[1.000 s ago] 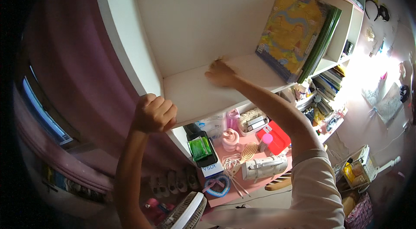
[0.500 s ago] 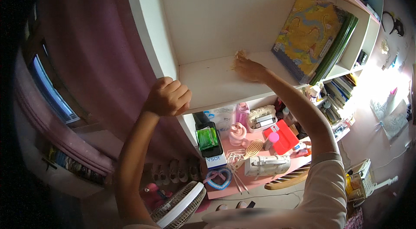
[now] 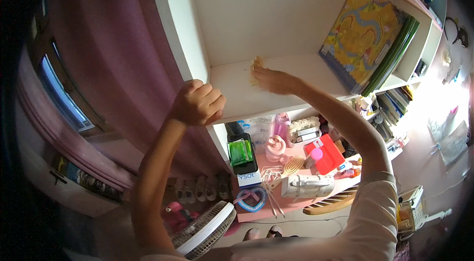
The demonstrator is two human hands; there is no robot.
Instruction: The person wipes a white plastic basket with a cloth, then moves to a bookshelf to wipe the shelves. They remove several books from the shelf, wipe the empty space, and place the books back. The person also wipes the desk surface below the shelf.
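My left hand (image 3: 197, 103) is closed around the front left corner of a white shelf board (image 3: 237, 105), with the fist on its edge. My right hand (image 3: 271, 81) reaches over the same board and lies on its surface near the back left corner. It presses down a small yellowish cloth (image 3: 256, 65), which shows past the fingertips. My right forearm crosses the board's front edge. The rest of the cloth is hidden under the hand.
A colourful flat book (image 3: 360, 39) and green folders (image 3: 397, 51) lean at the shelf's right end. Below is a pink desk (image 3: 291, 206) with a red box (image 3: 328, 157), a pink bottle (image 3: 281, 125) and a green packet (image 3: 241, 152). A fan (image 3: 202, 231) and a purple curtain (image 3: 123, 63) are on the left.
My right hand has slid across the board from near its front edge toward the back left corner. My left hand has kept its grip on the shelf corner. The view has shifted.
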